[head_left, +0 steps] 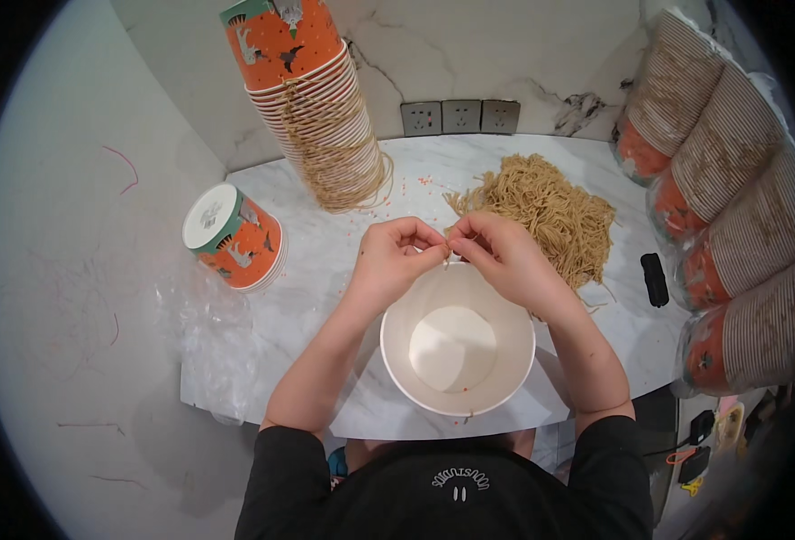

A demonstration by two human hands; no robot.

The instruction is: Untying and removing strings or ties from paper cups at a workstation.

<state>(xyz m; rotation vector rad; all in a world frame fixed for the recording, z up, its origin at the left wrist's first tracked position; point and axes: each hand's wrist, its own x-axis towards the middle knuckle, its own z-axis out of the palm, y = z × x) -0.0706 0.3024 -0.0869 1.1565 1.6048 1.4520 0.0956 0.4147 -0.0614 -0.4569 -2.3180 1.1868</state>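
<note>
A white paper bucket (401, 315) stands with its mouth up in front of me, its inside bare. At its far rim my left hand (399, 256) and my right hand (496, 256) meet, fingertips pinched close together. A small bit of tan twine shows between and just below the fingertips; most of it is hidden by the fingers. On the near rim a short end of twine (470, 415) pokes out. Right behind my right hand lies a loose heap of tan twine pieces (551, 211).
At the back left rises a tall stack of orange printed buckets (325, 99) with twine loops hanging down its side. A shorter upside-down stack (244, 238) and a clear plastic bag (208, 333) lie left. Bagged bucket stacks (717, 171) and a black object (654, 279) line the right.
</note>
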